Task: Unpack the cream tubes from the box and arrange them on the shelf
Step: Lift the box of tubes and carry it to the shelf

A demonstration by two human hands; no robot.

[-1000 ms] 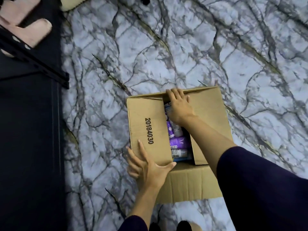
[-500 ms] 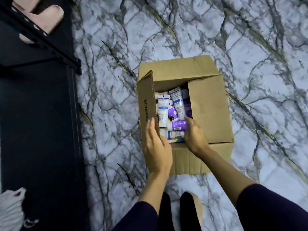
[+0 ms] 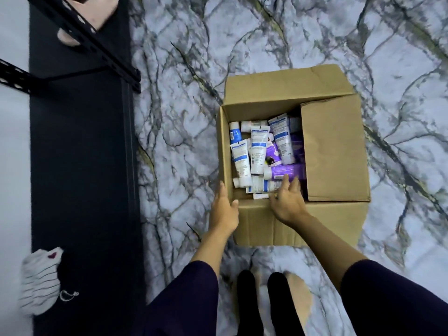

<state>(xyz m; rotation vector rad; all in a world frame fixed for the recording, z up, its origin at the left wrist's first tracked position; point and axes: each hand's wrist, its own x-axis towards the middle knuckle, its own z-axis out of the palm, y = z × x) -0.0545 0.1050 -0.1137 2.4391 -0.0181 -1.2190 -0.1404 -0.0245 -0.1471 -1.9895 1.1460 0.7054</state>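
A cardboard box stands open on the marble-patterned floor. Inside lie several cream tubes, white with blue labels and purple ones, piled loosely. My left hand rests against the box's near left corner, fingers apart, holding nothing. My right hand reaches over the near edge into the box, fingertips over the purple tube, with nothing gripped. The right flap still covers part of the opening. The dark shelf lies to the left.
A black perforated metal strut of the shelf frame crosses the top left. A white striped cloth item lies at the shelf's lower left. A pink object sits behind the strut. My feet stand just below the box.
The left flap has been folded fully outward, so more tubes show. My left hand moved to the box's corner. My right hand stays over the tubes near the front.
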